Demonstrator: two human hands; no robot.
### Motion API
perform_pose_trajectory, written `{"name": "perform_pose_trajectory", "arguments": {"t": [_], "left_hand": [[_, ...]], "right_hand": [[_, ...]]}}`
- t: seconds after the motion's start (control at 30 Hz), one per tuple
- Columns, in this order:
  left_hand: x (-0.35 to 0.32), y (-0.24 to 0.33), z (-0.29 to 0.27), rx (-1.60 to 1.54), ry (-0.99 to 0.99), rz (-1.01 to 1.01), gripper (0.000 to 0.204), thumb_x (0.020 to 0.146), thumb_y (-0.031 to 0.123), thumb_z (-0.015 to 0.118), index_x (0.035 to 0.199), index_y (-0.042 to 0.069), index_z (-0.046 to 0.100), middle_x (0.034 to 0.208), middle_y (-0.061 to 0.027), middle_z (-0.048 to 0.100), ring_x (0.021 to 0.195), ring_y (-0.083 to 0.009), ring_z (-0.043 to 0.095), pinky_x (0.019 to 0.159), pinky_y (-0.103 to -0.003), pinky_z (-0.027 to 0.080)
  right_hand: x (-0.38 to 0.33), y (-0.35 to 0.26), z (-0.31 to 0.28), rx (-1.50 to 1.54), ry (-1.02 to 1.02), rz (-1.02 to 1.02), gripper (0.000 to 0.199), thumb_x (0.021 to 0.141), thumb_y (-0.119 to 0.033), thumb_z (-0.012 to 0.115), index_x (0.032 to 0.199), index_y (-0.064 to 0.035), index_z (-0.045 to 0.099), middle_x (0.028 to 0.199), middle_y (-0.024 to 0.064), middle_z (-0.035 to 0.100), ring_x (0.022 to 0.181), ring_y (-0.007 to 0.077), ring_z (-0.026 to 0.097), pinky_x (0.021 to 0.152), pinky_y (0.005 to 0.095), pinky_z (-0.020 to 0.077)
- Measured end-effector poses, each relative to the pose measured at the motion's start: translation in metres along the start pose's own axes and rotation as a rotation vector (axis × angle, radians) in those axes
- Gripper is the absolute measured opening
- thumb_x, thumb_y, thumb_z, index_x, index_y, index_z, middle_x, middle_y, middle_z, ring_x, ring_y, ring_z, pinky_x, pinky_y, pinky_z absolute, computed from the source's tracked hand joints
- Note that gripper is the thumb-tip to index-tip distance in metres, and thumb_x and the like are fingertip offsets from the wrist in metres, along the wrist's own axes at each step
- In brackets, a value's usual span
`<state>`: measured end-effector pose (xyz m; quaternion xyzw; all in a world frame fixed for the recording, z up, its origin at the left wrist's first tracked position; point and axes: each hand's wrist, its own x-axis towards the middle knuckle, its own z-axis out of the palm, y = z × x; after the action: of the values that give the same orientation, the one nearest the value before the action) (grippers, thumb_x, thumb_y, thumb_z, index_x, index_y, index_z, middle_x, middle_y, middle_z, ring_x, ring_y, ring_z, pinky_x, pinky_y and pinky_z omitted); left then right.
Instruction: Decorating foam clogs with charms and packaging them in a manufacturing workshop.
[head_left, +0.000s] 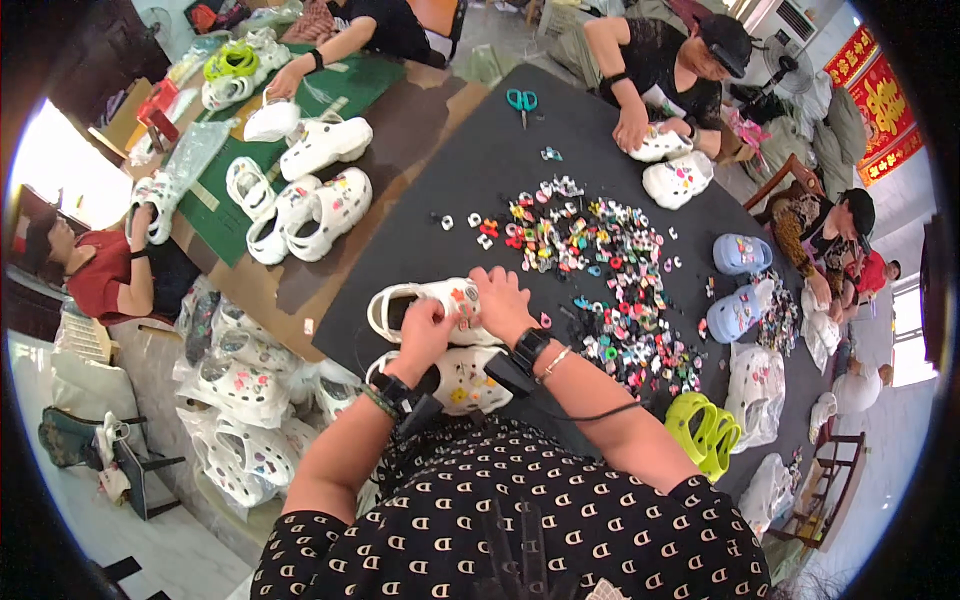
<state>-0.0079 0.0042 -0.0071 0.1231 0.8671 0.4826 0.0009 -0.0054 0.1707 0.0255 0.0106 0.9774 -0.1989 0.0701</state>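
A white clog (462,296) with colourful charms on its upper lies on the black table in front of me. My right hand (502,303) wraps over its toe end, fingers bent against the far side. My left hand (426,330) is closed at the edge of the foot opening, fingertips curled together. Whatever it pinches there is hidden. Beside it, nearer my body, a second white clog (465,378) with charms sits partly under my left wrist. Beyond my right hand spreads a large pile of small multicoloured shoe charms (590,240).
Teal scissors (522,102) lie at the table's far end. To the right are blue clogs (742,254), lime green clogs (690,425) and a bagged white clog (757,395). More white clogs (330,215) stand on the left table. Several people work around the tables.
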Motion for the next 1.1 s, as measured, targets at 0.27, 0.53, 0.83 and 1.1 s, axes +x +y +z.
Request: {"name": "perform_pose_trajectory", "arguments": {"t": [0.27, 0.53, 0.83, 1.1], "left_hand": [[-0.011, 0.001, 0.0, -0.039, -0.033, -0.095, 0.035, 0.077, 0.025, 0.075, 0.066, 0.0, 0.055, 0.064, -0.0153, 0.056, 0.059, -0.0293, 0.053, 0.055, -0.04, 0.042], [-0.006, -0.002, -0.003, -0.024, -0.013, -0.084, 0.036, 0.077, 0.027, 0.075, 0.067, 0.0, 0.055, 0.064, -0.0152, 0.055, 0.062, -0.0306, 0.054, 0.057, -0.041, 0.042], [-0.012, -0.003, -0.002, -0.012, -0.015, -0.071, 0.035, 0.077, 0.027, 0.075, 0.07, -0.001, 0.056, 0.067, -0.0167, 0.056, 0.063, -0.0318, 0.055, 0.059, -0.041, 0.044], [-0.006, -0.009, -0.006, 0.029, -0.06, -0.095, 0.037, 0.079, 0.03, 0.074, 0.071, -0.002, 0.058, 0.068, -0.0155, 0.055, 0.065, -0.0269, 0.053, 0.061, -0.039, 0.044]], "right_hand": [[-0.025, 0.011, -0.003, 0.059, 0.047, -0.157, 0.031, 0.068, -0.016, 0.077, 0.093, -0.0104, 0.059, 0.109, 0.0087, 0.052, 0.106, 0.0325, 0.051, 0.08, 0.0483, 0.0448], [-0.045, 0.014, 0.016, 0.11, 0.284, -0.301, 0.01, 0.079, -0.019, 0.067, 0.085, -0.0118, 0.069, 0.094, 0.0052, 0.059, 0.095, 0.0275, 0.054, 0.08, 0.0428, 0.0412], [-0.036, 0.03, 0.011, 0.214, 0.15, -0.137, 0.011, 0.07, -0.028, 0.076, 0.079, -0.0215, 0.076, 0.108, 0.0039, 0.059, 0.106, 0.0289, 0.048, 0.09, 0.0429, 0.0401], [-0.008, 0.045, 0.007, 0.388, -0.052, -0.15, 0.036, 0.064, -0.033, 0.081, 0.084, -0.0072, 0.065, 0.109, 0.0153, 0.061, 0.104, 0.0311, 0.058, 0.092, 0.0388, 0.0443]]}}
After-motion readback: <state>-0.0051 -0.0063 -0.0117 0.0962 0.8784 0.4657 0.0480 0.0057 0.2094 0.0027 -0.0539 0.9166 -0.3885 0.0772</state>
